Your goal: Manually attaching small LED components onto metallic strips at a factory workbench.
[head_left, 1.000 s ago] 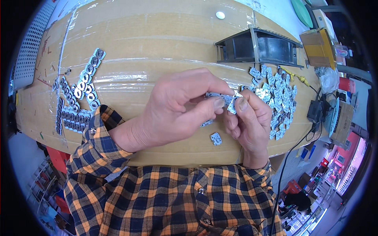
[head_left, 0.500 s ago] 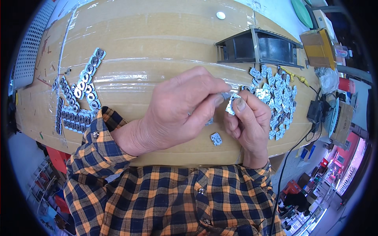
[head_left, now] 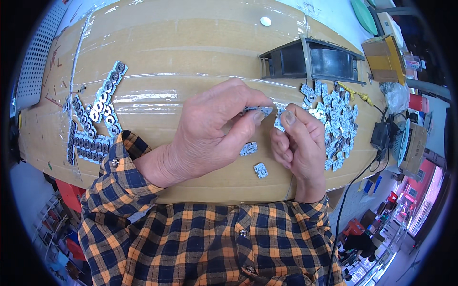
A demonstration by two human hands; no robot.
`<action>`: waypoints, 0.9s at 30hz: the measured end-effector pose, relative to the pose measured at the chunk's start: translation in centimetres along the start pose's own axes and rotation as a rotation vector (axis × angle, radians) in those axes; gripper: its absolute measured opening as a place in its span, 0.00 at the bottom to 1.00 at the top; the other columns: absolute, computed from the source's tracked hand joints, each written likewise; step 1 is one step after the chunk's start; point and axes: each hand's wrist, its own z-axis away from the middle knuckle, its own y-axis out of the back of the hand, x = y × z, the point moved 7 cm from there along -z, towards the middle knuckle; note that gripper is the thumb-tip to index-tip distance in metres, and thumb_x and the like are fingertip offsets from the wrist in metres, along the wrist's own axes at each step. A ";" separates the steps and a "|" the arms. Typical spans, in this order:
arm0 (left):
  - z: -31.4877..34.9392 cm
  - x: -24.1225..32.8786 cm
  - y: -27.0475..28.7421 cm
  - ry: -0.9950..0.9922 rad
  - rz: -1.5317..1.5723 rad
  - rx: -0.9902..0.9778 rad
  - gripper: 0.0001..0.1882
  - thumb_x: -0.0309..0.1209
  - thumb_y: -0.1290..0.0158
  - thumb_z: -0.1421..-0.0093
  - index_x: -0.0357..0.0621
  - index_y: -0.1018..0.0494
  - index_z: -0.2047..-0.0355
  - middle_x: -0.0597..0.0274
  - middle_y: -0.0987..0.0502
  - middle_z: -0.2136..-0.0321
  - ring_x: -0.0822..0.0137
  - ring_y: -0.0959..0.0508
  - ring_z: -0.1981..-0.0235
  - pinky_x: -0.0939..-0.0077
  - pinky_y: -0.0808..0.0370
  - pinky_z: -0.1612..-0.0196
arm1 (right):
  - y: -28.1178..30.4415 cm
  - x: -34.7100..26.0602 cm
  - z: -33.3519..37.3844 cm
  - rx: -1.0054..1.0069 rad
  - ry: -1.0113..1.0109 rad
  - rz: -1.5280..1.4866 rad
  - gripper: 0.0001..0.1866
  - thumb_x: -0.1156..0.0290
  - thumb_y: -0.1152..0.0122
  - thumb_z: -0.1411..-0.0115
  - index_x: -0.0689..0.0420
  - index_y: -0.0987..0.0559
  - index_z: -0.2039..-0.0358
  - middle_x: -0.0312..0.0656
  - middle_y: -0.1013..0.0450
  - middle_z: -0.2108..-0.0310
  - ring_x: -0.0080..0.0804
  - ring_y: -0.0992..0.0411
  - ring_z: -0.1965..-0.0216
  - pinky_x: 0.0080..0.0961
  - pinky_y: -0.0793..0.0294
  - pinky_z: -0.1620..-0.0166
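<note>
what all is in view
small flat boards: four, pale blue, centre, two held, two loose
piled flat boards: many, pale blue, right
boards with round parts: many, blue and dark, left
boxy plastic frame: one, black, behind pile
round piece: one, white, far side
perforated plastic basket: one, white, far left
cardboard tabletop: one, brown, centre
background clutter: uncounted, mixed, edges
plaid shirt: one, orange and navy, bottom
left hand, right hand: one each, bare, centre

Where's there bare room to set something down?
The widest patch is the brown taped cardboard sheet between the rows of blue-grey boards with round tops and the black rectangular frame. A smaller one lies between those rows and the left hand. Crowded: right of the right hand, under the loose board heap.
</note>
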 end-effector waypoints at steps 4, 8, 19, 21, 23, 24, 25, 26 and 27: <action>0.4 -1.2 -0.2 0.105 0.103 0.014 0.12 0.12 0.51 0.43 0.30 0.26 0.58 0.56 0.24 0.66 0.72 0.20 0.68 0.84 0.21 0.67 | 0.0 -0.1 -0.4 0.024 0.034 0.060 0.14 0.67 0.53 0.31 0.57 0.34 0.76 0.32 0.39 0.86 0.12 0.47 0.91 0.12 0.49 0.89; 0.3 -1.4 -0.4 0.140 0.106 0.007 0.11 0.13 0.50 0.42 0.30 0.26 0.58 0.56 0.24 0.66 0.73 0.20 0.68 0.84 0.21 0.67 | 0.0 -0.3 -0.4 0.026 0.058 0.094 0.15 0.68 0.52 0.31 0.57 0.33 0.76 0.31 0.39 0.86 0.12 0.47 0.90 0.12 0.49 0.88; 0.6 -1.6 -0.6 0.189 0.192 0.047 0.11 0.15 0.50 0.40 0.30 0.27 0.57 0.60 0.24 0.65 0.74 0.20 0.65 0.83 0.21 0.62 | -0.5 -0.7 -0.2 0.034 0.138 0.212 0.15 0.67 0.49 0.32 0.58 0.32 0.76 0.30 0.38 0.87 0.11 0.46 0.91 0.13 0.50 0.87; 0.6 -1.7 -0.6 0.205 0.202 0.043 0.11 0.15 0.50 0.40 0.30 0.28 0.56 0.60 0.23 0.65 0.75 0.21 0.64 0.83 0.21 0.61 | -0.6 -0.8 -0.2 0.035 0.142 0.202 0.15 0.67 0.49 0.32 0.58 0.32 0.76 0.30 0.38 0.87 0.11 0.47 0.91 0.13 0.50 0.87; 0.6 -1.5 -0.7 0.173 0.225 0.046 0.10 0.14 0.49 0.41 0.31 0.27 0.59 0.60 0.23 0.67 0.73 0.21 0.65 0.82 0.22 0.63 | -0.5 -0.6 -0.2 0.022 0.134 0.193 0.15 0.67 0.49 0.32 0.58 0.32 0.77 0.30 0.38 0.87 0.11 0.47 0.91 0.13 0.50 0.87; 0.4 -1.5 -0.5 0.173 0.228 0.043 0.10 0.14 0.49 0.41 0.31 0.27 0.59 0.60 0.23 0.67 0.73 0.21 0.65 0.82 0.22 0.63 | -0.4 -0.6 -0.2 0.014 0.126 0.186 0.15 0.67 0.49 0.32 0.58 0.32 0.77 0.30 0.38 0.87 0.11 0.47 0.91 0.13 0.50 0.87; -0.1 -0.8 -0.4 0.082 0.142 -0.023 0.10 0.14 0.48 0.43 0.32 0.26 0.60 0.59 0.23 0.68 0.72 0.21 0.66 0.82 0.23 0.64 | -0.2 -0.5 -0.1 0.019 0.126 0.185 0.15 0.67 0.49 0.32 0.58 0.32 0.77 0.30 0.38 0.87 0.11 0.47 0.91 0.13 0.50 0.87; -0.4 -0.2 -0.6 -0.011 0.056 -0.089 0.10 0.14 0.48 0.44 0.33 0.26 0.61 0.58 0.23 0.69 0.71 0.21 0.67 0.82 0.24 0.65 | 0.0 -0.4 -0.1 0.025 0.116 0.142 0.15 0.67 0.48 0.32 0.58 0.33 0.77 0.30 0.38 0.87 0.12 0.47 0.91 0.13 0.50 0.88; -0.3 -0.2 -0.4 -0.008 0.052 -0.085 0.10 0.14 0.48 0.44 0.33 0.26 0.61 0.58 0.23 0.69 0.71 0.21 0.67 0.82 0.24 0.65 | -0.1 -0.3 -0.1 0.019 0.107 0.098 0.15 0.67 0.47 0.33 0.57 0.33 0.77 0.30 0.38 0.87 0.12 0.47 0.91 0.13 0.50 0.88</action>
